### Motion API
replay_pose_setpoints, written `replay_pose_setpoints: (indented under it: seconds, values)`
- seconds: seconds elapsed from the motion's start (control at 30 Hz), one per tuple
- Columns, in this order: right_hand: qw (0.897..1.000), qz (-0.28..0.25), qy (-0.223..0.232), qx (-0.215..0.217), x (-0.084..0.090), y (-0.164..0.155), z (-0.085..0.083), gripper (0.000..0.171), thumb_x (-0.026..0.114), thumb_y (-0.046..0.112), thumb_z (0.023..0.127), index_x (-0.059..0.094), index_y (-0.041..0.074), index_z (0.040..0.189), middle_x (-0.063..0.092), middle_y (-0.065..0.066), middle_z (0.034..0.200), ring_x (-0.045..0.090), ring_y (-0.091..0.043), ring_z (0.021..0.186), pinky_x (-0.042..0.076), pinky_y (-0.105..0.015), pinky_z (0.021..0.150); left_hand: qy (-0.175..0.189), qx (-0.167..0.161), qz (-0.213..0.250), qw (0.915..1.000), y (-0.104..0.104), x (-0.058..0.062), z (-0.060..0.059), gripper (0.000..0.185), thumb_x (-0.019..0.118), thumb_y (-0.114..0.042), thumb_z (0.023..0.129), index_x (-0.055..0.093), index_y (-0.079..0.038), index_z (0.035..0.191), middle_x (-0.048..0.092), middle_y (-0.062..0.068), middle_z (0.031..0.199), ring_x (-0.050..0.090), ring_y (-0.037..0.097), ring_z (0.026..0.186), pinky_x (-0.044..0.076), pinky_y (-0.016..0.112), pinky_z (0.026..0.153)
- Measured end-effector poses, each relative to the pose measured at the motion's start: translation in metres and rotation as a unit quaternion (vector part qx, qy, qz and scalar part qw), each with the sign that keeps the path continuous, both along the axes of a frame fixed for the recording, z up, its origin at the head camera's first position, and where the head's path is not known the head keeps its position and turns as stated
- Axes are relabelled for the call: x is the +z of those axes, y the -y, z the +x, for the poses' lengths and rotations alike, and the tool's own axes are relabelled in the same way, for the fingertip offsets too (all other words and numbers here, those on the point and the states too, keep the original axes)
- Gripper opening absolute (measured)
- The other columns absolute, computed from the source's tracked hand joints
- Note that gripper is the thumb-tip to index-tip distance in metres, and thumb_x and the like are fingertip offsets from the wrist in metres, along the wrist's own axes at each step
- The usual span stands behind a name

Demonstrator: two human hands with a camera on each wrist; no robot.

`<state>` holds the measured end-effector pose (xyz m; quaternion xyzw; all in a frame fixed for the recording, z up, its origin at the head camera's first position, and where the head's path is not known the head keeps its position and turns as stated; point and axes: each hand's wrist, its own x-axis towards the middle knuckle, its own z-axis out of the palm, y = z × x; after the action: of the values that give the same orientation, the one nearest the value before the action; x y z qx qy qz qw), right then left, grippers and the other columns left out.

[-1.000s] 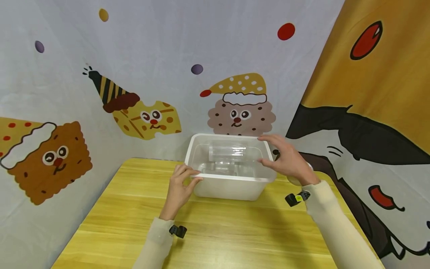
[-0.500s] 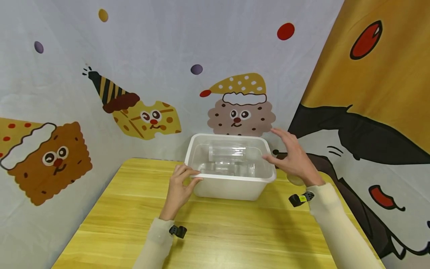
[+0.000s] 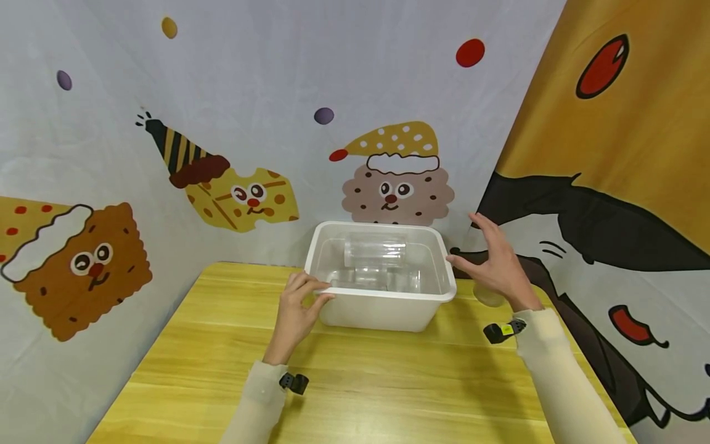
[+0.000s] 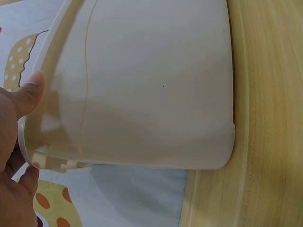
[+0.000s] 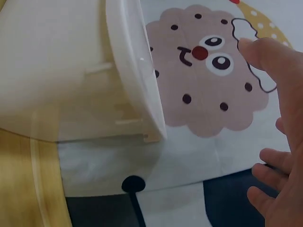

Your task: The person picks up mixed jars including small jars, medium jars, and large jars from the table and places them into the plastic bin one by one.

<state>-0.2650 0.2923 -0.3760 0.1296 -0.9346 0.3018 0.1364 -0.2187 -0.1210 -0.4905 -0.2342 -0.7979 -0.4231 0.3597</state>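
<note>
A white plastic tub [image 3: 383,314] stands toward the back of the table. Inside it lie several clear plastic containers, among them a cylinder [image 3: 374,251] on its side. With thumb and fingers my left hand [image 3: 295,314] pinches the tub's rim at the front left corner; the left wrist view shows the thumb [image 4: 32,92] over the rim's outside. My right hand [image 3: 499,268] is held up at the tub's right side, fingers spread and holding nothing. In the right wrist view a gap shows between that hand [image 5: 284,142] and the rim [image 5: 137,71].
A small clear round object [image 3: 488,296] sits on the wooden table [image 3: 355,382] beneath the right hand, partly hidden by it. Close behind the table hangs a white cloth [image 3: 266,74] printed with cartoon food.
My right hand has left the tub's right rim and moved to the right, uncovering more of the inside. The left hand and the tub stay where they were.
</note>
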Motion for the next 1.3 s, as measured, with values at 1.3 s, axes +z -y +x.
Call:
replay_pose_setpoints:
  seconds: [1.3]
  values:
    - [0.992,0.006,0.023,-0.123,-0.064,-0.069,-0.013,0.116,0.078,0.06,0.083,0.008,0.02,0.167,0.013,-0.021,0.171,0.019,-0.055,0.149,0.024,-0.08,0.109,-0.018,0.001,0.0,0.9998,0.0,-0.002,-0.003,0.021,0.087,-0.011,0.079,0.08,-0.007,0.098,0.065,0.001,0.089,0.052,0.017,0.088,0.046,0.027,0.079]
